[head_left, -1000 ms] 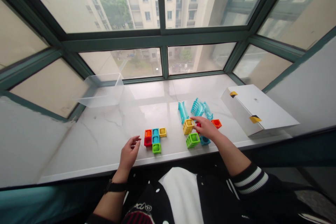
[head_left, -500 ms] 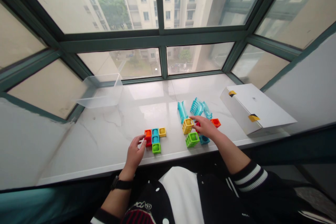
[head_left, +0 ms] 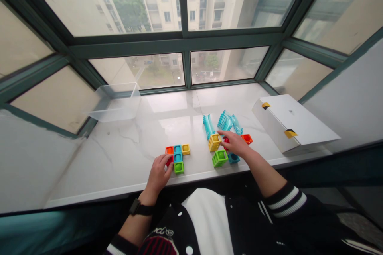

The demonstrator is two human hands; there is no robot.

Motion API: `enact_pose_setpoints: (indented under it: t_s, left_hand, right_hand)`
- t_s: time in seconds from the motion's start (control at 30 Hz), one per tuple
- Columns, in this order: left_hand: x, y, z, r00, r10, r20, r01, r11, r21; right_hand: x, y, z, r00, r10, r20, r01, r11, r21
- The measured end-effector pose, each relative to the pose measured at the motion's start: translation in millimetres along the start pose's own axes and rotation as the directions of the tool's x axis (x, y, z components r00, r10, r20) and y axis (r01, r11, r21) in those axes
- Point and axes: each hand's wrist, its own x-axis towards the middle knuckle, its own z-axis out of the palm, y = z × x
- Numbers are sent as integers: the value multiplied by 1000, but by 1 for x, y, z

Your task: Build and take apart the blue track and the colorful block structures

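Observation:
A flat cluster of joined cube blocks (head_left: 177, 156), orange, blue, yellow, red and green, lies on the white sill. My left hand (head_left: 160, 174) rests against its left side, fingers curled onto the red block there. To the right lies a loose pile: a yellow cube (head_left: 214, 142), a green cube (head_left: 220, 158), a blue cube (head_left: 233, 158), an orange cube (head_left: 247, 139) and turquoise curved track pieces (head_left: 226, 121). My right hand (head_left: 235, 144) lies over this pile with fingers bent on a red piece (head_left: 226, 140), mostly hidden under them.
A clear plastic tub (head_left: 115, 102) stands at the back left of the marble sill (head_left: 125, 155). A white cardboard box (head_left: 291, 122) sits at the right. Window frames close off the far side; the sill's front edge runs just before my lap.
My left hand has moved right and forward, from hovering off the cluster to touching its left side. My right hand has stayed on the pile.

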Motion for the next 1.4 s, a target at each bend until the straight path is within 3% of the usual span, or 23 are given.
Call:
enact_pose_setpoints:
  t_s: [0.23,0.47,0.57,0.63,0.7,0.8,0.9,1.03,1.17,1.4]
  left_hand:
    - [0,5,-1,989,122,84,-125,992,29]
    - [1,9,13,993,81,83,-92,986,140]
    - [1,9,19,995,43,89,-58,984,171]
    - [2,8,20,994,40,97,-55,987,153]
    - [2,7,20,993,48,108,-62,989,131]
    - [1,4,20,991,60,119,-74,991,114]
    - [-1,3,19,991,69,113,-81,991,110]
    - [-3,6,18,989,90,118,-102,991,91]
    - [-2,6,15,987,97,129,-108,991,81]
    - [-2,-3,17,992,77,104,-90,988,122]
  right_hand:
    - [-6,-2,-8,1000,-23,-6,23,1000,2]
    - [-19,-5,-24,985,-45,-165,47,999,11]
    - [-21,-22,-28,942,-79,-326,86,996,7]
    - [-24,-43,-28,892,-136,-431,162,986,24]
    - [-28,-69,-25,860,-216,-463,277,959,68]
    - [-34,-106,-8,866,-363,-344,432,889,152]
    - [-38,-128,23,888,-445,-116,460,861,216]
    - [-34,-130,75,948,-299,112,286,951,113]
    - [-20,-122,118,978,-46,205,67,993,-94]
    - [-2,-117,152,958,73,277,-3,970,-243]
